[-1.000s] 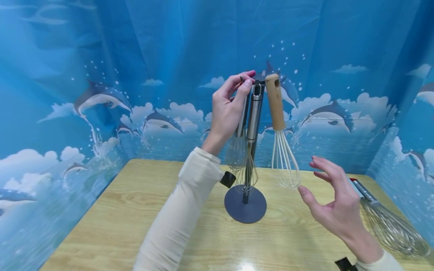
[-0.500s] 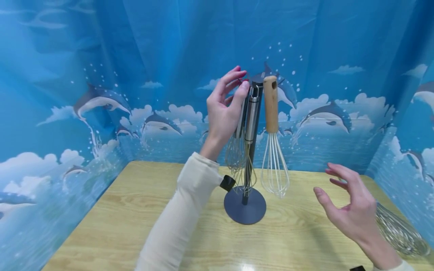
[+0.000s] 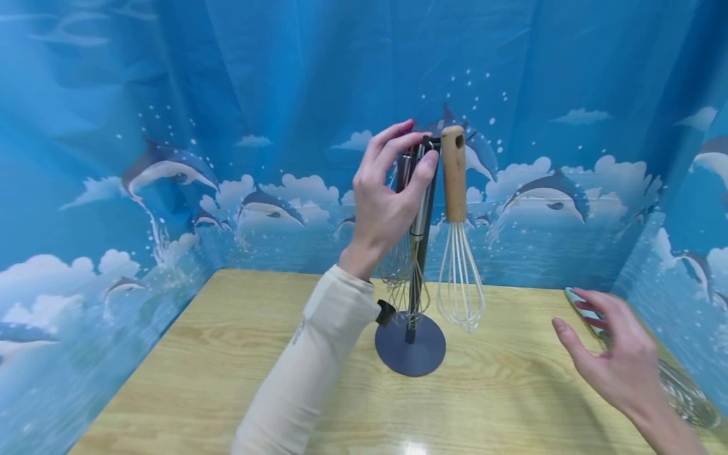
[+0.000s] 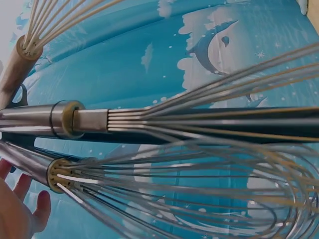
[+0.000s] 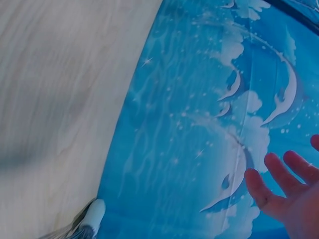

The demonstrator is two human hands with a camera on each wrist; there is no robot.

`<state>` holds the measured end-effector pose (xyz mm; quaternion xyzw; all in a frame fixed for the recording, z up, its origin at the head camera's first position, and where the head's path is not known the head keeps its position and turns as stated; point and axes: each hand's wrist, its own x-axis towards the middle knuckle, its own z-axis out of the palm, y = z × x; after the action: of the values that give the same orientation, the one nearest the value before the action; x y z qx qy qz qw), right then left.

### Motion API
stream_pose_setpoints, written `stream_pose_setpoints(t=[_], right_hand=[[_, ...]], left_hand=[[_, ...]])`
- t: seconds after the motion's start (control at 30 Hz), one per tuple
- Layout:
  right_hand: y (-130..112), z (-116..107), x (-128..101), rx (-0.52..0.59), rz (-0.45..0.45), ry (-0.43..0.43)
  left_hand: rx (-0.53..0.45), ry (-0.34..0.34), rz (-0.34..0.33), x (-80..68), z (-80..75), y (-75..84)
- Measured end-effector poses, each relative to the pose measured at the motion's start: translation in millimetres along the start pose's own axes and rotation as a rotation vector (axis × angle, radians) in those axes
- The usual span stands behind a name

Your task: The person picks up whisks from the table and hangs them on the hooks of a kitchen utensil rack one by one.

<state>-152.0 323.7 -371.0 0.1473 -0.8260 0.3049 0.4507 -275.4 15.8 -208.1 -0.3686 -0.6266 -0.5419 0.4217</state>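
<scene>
step: hanging whisks on stand (image 3: pixel 411 344). left hand (image 3: pixel 387 193) pinching steel whisk handle (image 3: pixel 421 202) at rack top, 12 o'clock. right hand (image 3: pixel 617 360) open, fingers spread, over loose whisk (image 3: pixel 679 388) at 4 o'clock. next: close grip on it, probably.

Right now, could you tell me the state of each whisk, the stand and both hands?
Wooden-handled whisk: hanging on the stand, wires down.
Steel whisks: hanging on the stand, left hand on their handles.
Stand: upright on the table.
Large whisk: lying on the table.
Left hand: grips the steel handles.
Right hand: open, holding nothing.
</scene>
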Motion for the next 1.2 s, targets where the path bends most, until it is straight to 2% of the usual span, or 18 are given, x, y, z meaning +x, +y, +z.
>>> stream_pose_setpoints(t=[0.17,0.27,0.37,0.47,0.57,0.7,0.97,1.1,1.2], right_hand=[[11,-6,-5,-0.081,0.063,-0.032],[20,-8,-7,-0.186,0.093,-0.073],[31,-11,-9,-0.312,0.176,-0.183],[43,-17,-12,-0.444,0.282,-0.359],[56,-22,-14,-0.533,0.331,-0.503],[70,-29,-19,-0.626,0.371,-0.617],[82,-34,-24,-0.823,0.578,-0.904],[82,-36,-26,-0.835,0.608,-0.97],[82,-36,-27,-0.832,0.608,-0.958]], left_hand=[[-0.008,0.007,-0.023,3.6,2.3,-0.9],[-0.001,0.011,-0.027,5.9,3.2,-0.8],[0.004,0.016,-0.033,7.5,3.5,0.0],[-0.007,0.017,-0.042,8.7,3.8,1.0],[-0.013,0.015,-0.045,10.3,4.5,1.8],[-0.007,0.005,-0.035,11.7,5.9,2.1],[0.006,0.015,0.012,12.5,7.9,1.0],[0.016,0.022,0.04,13.3,9.1,0.7],[0.023,0.019,0.039,13.2,9.2,1.3]])
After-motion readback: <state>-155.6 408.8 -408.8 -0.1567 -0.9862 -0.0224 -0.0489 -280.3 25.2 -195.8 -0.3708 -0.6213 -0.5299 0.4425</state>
